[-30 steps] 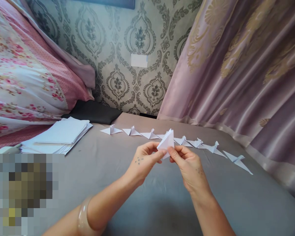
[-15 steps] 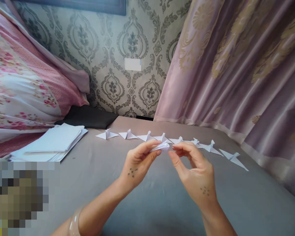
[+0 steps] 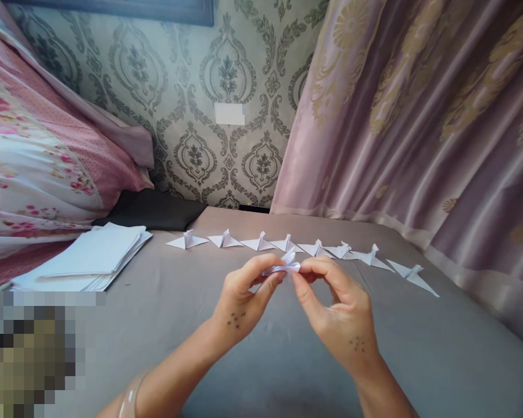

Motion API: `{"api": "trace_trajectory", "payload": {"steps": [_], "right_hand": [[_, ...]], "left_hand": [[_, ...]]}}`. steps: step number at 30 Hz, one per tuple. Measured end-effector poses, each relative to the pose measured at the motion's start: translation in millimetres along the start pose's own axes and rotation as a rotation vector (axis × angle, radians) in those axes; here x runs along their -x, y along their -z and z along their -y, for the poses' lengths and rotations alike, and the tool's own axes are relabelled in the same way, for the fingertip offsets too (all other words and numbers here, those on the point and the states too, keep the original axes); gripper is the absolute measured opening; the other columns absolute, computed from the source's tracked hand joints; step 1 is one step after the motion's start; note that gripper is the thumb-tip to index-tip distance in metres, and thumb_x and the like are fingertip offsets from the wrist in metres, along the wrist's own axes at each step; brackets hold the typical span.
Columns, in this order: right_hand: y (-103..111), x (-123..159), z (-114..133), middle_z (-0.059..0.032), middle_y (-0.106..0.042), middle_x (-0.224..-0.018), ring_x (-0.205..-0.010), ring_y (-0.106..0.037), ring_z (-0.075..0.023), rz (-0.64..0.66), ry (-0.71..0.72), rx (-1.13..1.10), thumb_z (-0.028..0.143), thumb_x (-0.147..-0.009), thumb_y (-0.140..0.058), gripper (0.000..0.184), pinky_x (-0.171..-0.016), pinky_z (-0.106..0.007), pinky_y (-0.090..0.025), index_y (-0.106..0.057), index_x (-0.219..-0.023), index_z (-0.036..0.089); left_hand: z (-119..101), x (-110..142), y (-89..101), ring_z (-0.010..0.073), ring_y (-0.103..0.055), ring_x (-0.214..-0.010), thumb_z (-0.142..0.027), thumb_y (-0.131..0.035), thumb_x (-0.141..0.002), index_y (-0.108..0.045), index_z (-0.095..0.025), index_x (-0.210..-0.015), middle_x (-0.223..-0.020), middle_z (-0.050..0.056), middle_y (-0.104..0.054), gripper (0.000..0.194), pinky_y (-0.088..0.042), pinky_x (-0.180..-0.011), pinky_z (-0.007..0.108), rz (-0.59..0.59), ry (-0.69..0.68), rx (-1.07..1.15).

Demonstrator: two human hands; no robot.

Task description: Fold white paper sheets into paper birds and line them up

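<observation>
The left hand (image 3: 239, 297) partly hides the folded paper (image 3: 293, 267); below that hand, the lower edge cuts off the bracelet (image 3: 129, 402).

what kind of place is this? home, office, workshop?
Most likely a room in a home, though which room is hard to say. The ornate wallpaper, the shiny pink curtain with gold patterns and the floral cloth all look domestic.

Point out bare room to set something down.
Bare grey surface shows between the left forearm and right forearm, between the paper stack and left hand, and right of the right forearm. It's crowded along the row of folded paper birds, and at back left, where a black item lies behind the stack.
</observation>
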State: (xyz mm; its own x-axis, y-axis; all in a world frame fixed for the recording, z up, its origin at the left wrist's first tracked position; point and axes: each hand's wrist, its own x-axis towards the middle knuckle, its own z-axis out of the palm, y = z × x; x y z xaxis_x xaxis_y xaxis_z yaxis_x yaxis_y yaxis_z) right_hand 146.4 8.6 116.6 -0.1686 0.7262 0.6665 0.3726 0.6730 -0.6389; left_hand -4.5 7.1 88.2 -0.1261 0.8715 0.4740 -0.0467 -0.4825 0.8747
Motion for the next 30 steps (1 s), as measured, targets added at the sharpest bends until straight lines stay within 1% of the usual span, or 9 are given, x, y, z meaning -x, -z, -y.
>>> {"api": "trace_trajectory", "payload": {"steps": [3, 7, 11, 15, 19, 22, 24, 27, 30], "right_hand": [[3, 0, 1, -0.0002, -0.062, -0.083, -0.077, -0.06, -0.0146, 0.032, 0.017, -0.036, 0.015, -0.085, -0.056, 0.012, -0.071, -0.029, -0.05, -0.06, -0.092, 0.024], [8, 0, 1, 0.0019, -0.064, -0.082, -0.076, -0.061, -0.0131, 0.02, -0.006, -0.013, 0.014, -0.084, -0.059, 0.014, -0.07, -0.026, -0.05, -0.061, -0.092, 0.025], [14, -2, 2, 0.0021, -0.066, -0.082, -0.075, -0.063, -0.0131, 0.037, -0.007, -0.002, 0.016, -0.084, -0.06, 0.014, -0.07, -0.026, -0.051, -0.063, -0.093, 0.026], [19, -4, 3, 0.0011, -0.066, -0.083, -0.072, -0.062, -0.0136, 0.102, 0.049, 0.004, 0.014, -0.085, -0.057, 0.018, -0.067, -0.028, -0.052, -0.065, -0.096, 0.027], [23, -7, 2, 0.0006, -0.064, -0.083, -0.07, -0.06, -0.013, 0.152, 0.123, -0.02, 0.011, -0.084, -0.057, 0.023, -0.064, -0.028, -0.051, -0.065, -0.098, 0.028], [24, -7, 3, 0.0004, -0.063, -0.084, -0.07, -0.059, -0.0126, 0.177, 0.145, -0.027, 0.009, -0.083, -0.057, 0.028, -0.063, -0.027, -0.049, -0.065, -0.101, 0.029], [23, -6, 5, 0.0008, -0.062, -0.082, -0.069, -0.058, -0.0125, 0.177, 0.142, -0.028, 0.008, -0.083, -0.057, 0.028, -0.062, -0.027, -0.049, -0.065, -0.1, 0.028], [21, -4, 9, 0.0017, -0.061, -0.075, -0.066, -0.056, -0.0119, 0.126, 0.049, -0.033, 0.011, -0.083, -0.057, 0.017, -0.062, -0.026, -0.048, -0.065, -0.089, 0.025], [19, -3, 12, 0.0017, -0.059, -0.07, -0.064, -0.055, -0.0118, 0.092, -0.139, -0.061, 0.018, -0.084, -0.057, 0.01, -0.06, -0.024, -0.047, -0.063, -0.078, 0.023]], "left_hand": [[-1, -2, 1.6, 0.0163, -0.064, -0.081, -0.016, -0.074, -0.074, -0.073, -0.024, -0.091, -0.088, 0.002, -0.07, 0.018, -0.051, -0.078, 0.027, 0.011, 0.025, 0.065], [-1, -4, 5.4, 0.0191, -0.065, -0.083, -0.016, -0.072, -0.077, -0.071, -0.023, -0.091, -0.09, 0.003, -0.069, 0.016, -0.053, -0.077, 0.031, 0.113, 0.069, 0.147], [1, -4, 9.2, 0.0198, -0.066, -0.083, -0.016, -0.072, -0.078, -0.068, -0.025, -0.093, -0.087, 0.003, -0.068, 0.018, -0.054, -0.078, 0.034, 0.186, 0.098, 0.18], [0, -4, 10.0, 0.0196, -0.066, -0.082, -0.016, -0.071, -0.079, -0.067, -0.024, -0.093, -0.085, 0.003, -0.069, 0.017, -0.054, -0.075, 0.033, 0.239, 0.116, 0.183], [-5, -5, 8.9, 0.0162, -0.065, -0.078, -0.013, -0.07, -0.079, -0.067, -0.023, -0.091, -0.08, 0.001, -0.069, 0.016, -0.053, -0.072, 0.028, 0.264, 0.128, 0.232], [-8, -6, 8.8, 0.015, -0.065, -0.077, -0.012, -0.07, -0.078, -0.068, -0.023, -0.088, -0.08, 0.001, -0.069, 0.015, -0.052, -0.071, 0.026, 0.277, 0.134, 0.246], [-8, -6, 9.0, 0.0148, -0.065, -0.076, -0.012, -0.071, -0.078, -0.068, -0.023, -0.086, -0.081, 0.001, -0.069, 0.014, -0.052, -0.071, 0.026, 0.28, 0.143, 0.251], [-4, -4, 8.6, 0.0145, -0.064, -0.076, -0.012, -0.071, -0.078, -0.069, -0.024, -0.085, -0.081, 0.001, -0.07, 0.015, -0.052, -0.071, 0.026, 0.281, 0.154, 0.265], [-1, -2, 7.0, 0.0135, -0.063, -0.073, -0.013, -0.073, -0.076, -0.071, -0.026, -0.084, -0.078, 0.0, -0.069, 0.015, -0.051, -0.068, 0.025, 0.248, 0.15, 0.246]]}}
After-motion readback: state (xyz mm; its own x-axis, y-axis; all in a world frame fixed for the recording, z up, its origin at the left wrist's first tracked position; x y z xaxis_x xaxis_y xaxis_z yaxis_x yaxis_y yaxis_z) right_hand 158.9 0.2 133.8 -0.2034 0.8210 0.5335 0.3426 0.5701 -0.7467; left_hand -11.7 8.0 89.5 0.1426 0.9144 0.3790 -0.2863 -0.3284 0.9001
